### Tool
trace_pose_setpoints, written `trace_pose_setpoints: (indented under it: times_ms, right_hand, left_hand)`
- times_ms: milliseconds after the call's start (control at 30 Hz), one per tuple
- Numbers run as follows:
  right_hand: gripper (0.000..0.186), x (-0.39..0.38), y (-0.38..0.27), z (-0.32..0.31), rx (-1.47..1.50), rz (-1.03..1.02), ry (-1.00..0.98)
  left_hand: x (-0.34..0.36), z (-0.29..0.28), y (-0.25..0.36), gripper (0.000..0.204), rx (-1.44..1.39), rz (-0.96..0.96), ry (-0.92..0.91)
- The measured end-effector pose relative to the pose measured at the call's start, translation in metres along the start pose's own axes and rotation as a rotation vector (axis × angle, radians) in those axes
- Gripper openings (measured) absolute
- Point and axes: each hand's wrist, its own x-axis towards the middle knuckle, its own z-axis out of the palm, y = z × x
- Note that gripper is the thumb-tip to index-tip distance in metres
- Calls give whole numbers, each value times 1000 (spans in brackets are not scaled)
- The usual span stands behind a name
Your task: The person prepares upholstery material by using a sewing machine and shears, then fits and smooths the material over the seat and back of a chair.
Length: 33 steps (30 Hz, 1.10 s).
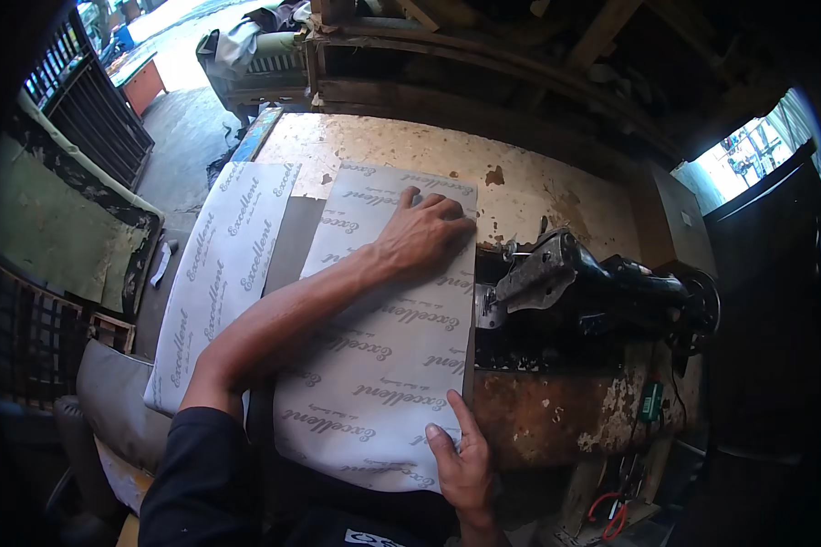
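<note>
A long white-grey sheet with repeated dark script print lies lengthwise across the table beside a black sewing machine. My left hand rests on the sheet's far right part, fingers bent and slightly apart, palm down; its thumb is hidden. The left forearm crosses over the sheet. At the near right edge, my right hand has its thumb and index finger stretched apart over the sheet; its other fingers are mostly hidden. A second printed piece lies to the left, partly behind my left arm.
The worn wooden tabletop has dark chipped patches. A handwheel stands at the machine's right end. Below hang a green object and a red looped handle. Dark wooden framing runs behind the table.
</note>
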Motion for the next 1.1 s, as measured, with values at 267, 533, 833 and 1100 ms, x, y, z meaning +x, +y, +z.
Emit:
trace_pose_setpoints:
  times_ms: [267, 533, 833, 1100]
  right_hand:
    - [59, 0, -3, -1, -72, -15, 15]
    - [54, -2, -8, 5, -177, -69, 15]
    - [48, -4, -12, 4, -398, -165, 53]
    - [47, -5, -22, 2, -449, -85, 34]
  left_hand:
    - [-3, 7, 0, 29, 58, 16, 151]
    - [8, 3, -4, 29, 76, -30, 76]
    - [39, -9, -25, 28, 45, -10, -86]
    - [40, -2, -19, 21, -105, -254, -20]
